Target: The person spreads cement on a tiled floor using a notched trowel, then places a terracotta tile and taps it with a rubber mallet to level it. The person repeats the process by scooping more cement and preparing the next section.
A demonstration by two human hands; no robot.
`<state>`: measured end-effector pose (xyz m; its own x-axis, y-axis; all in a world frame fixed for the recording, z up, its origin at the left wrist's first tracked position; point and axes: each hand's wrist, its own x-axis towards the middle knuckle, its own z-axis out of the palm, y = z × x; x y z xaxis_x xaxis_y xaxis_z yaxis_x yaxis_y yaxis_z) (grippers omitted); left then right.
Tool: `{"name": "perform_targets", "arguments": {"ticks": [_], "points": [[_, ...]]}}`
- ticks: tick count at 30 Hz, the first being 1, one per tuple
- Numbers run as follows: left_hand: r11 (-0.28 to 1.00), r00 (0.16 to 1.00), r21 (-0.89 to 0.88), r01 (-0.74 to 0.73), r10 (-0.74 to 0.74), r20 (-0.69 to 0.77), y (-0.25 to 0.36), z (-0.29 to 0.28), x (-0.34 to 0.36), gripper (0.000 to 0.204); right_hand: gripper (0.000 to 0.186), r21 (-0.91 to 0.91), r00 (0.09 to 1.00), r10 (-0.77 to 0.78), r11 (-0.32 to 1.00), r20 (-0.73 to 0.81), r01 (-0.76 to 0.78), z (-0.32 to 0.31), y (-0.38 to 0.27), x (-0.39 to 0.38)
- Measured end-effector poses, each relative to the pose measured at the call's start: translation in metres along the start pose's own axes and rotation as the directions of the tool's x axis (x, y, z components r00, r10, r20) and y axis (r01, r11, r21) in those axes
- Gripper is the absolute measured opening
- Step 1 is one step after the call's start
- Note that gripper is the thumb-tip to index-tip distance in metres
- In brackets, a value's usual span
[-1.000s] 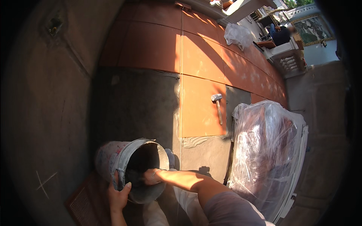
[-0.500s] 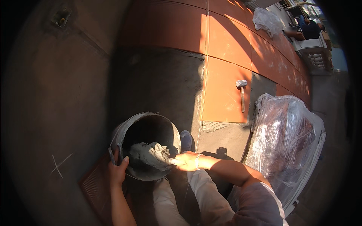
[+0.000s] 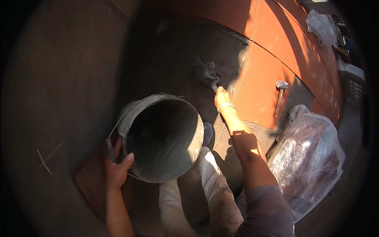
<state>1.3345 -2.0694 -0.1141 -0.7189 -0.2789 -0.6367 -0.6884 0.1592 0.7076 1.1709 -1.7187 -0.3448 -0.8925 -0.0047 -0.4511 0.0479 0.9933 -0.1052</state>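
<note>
My left hand (image 3: 117, 170) grips the left rim of a large mortar-smeared bucket (image 3: 194, 138), next to its wire handle (image 3: 112, 152). The bucket tilts, its mouth facing me, with its inside mostly in shadow. Beyond it, my right hand (image 3: 223, 98) is closed round the handle of a trowel (image 3: 215, 87). A lump of grey wet mortar (image 3: 206, 71) covers the trowel's blade, over the dark bare floor (image 3: 169, 59). I cannot tell whether the mortar touches the floor.
Large orange tiles (image 3: 272, 67) lie to the right, with a mallet (image 3: 279, 98) on one. A plastic-wrapped stack (image 3: 308, 158) stands at right. A ribbed reddish tile (image 3: 89, 173) lies under the bucket's left side. A clear plastic bag (image 3: 321, 27) lies far right.
My right hand has lifted the trowel and its mortar out of the bucket and moved forward over the bare floor. The bucket now tips more toward me, my left hand still on its rim.
</note>
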Motion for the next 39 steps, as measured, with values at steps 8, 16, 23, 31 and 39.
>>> {"name": "perform_targets", "arguments": {"ticks": [8, 16, 23, 31, 39], "points": [[0.987, 0.998, 0.149, 0.058, -0.055, -0.028, 0.028, 0.004, 0.000, 0.066, 0.028, 0.369, 0.946, -0.323, 0.882, 0.021, 0.293, -0.118, 0.005, -0.136], [0.996, 0.997, 0.044, -0.081, 0.081, 0.007, 0.012, 0.018, -0.003, 0.065, 0.020, -0.081, 0.761, -0.325, 0.893, 0.562, 0.442, -0.080, -0.123, -0.135], [0.995, 0.991, 0.095, -0.040, 0.052, -0.126, -0.021, 0.032, -0.031, 0.063, 0.027, -0.319, 0.572, -0.125, 0.723, 0.811, 0.612, 0.049, -0.183, -0.095], [0.994, 0.988, -0.104, -0.015, -0.002, -0.155, -0.052, 0.003, -0.051, 0.061, 0.034, -0.009, 0.154, -0.325, 0.407, 0.933, 0.913, 0.083, -0.147, -0.151], [0.992, 0.989, -0.101, -0.074, 0.060, -0.136, -0.068, -0.006, -0.053, 0.062, 0.044, 0.399, 0.069, -0.630, 0.568, 0.773, 0.720, 0.108, -0.187, -0.183]]}}
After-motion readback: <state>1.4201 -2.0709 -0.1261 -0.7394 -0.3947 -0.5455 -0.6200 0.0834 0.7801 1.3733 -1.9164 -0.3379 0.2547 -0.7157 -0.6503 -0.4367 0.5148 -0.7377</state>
